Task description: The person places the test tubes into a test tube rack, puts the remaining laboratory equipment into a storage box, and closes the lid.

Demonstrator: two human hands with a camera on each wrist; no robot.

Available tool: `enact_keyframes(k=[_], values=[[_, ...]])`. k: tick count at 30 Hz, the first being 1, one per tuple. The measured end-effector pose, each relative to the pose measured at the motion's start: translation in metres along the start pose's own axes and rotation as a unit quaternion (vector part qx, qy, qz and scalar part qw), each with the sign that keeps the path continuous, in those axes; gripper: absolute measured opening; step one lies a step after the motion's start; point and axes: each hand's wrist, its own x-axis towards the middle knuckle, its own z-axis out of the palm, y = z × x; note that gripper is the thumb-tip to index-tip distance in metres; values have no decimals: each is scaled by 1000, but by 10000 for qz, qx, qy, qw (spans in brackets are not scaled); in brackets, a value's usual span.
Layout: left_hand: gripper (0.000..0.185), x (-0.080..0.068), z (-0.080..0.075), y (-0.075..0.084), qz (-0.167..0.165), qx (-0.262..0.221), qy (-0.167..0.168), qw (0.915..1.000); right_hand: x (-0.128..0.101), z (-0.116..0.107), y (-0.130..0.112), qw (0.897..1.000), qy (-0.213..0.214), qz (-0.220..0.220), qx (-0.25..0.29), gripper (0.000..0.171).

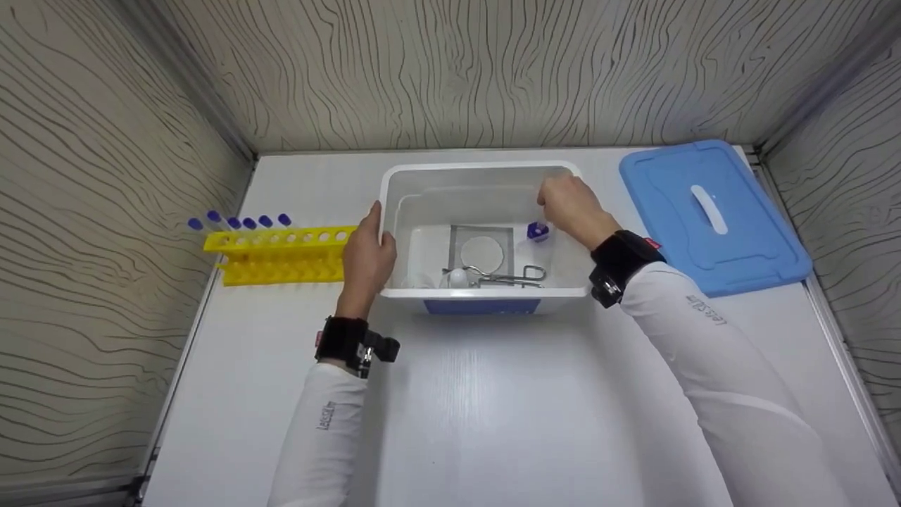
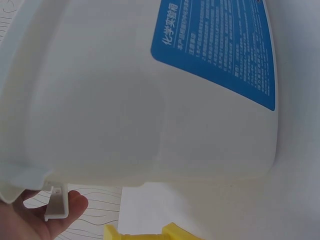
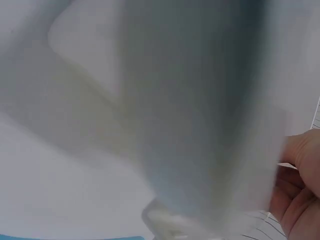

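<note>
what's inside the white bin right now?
Inside the white bin: a purple-capped tube under the right hand, a wire-gauze square, metal tongs and a white ball. The near wall hides the front floor.

bin (image 1: 486, 296): translucent white plastic, smooth. lid (image 1: 711, 215): blue plastic, semi-gloss. rack (image 1: 281, 255): yellow plastic. clamp (image 1: 510, 276): bare metal wire. table (image 1: 493, 408): glossy white.

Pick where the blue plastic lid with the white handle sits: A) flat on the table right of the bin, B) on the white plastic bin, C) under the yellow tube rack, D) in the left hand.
A: the blue plastic lid lies flat on the table, right of the open white plastic bin.
</note>
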Motion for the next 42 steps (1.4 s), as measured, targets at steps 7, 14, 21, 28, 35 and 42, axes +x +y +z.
enact_keyframes(k=[7,14,21,28,35,42], values=[[58,0,0,0,-33,21,31,10000,3,-1,2,9996,-174,-182,-89,33],[59,1,1,0,-22,28,33,10000,5,-1,1,9939,-1033,-317,241,39],[58,1,1,0,-50,56,51,10000,6,-1,0,9894,-1264,-577,431,49],[58,1,1,0,-31,41,4,10000,3,-8,2,9911,-926,-676,683,47],[58,2,-2,-2,-56,-19,-2,10000,-14,-26,13,9893,-182,-520,1348,41],[58,4,-5,-4,-29,8,17,10000,-41,-31,37,9775,867,-469,1867,35]])
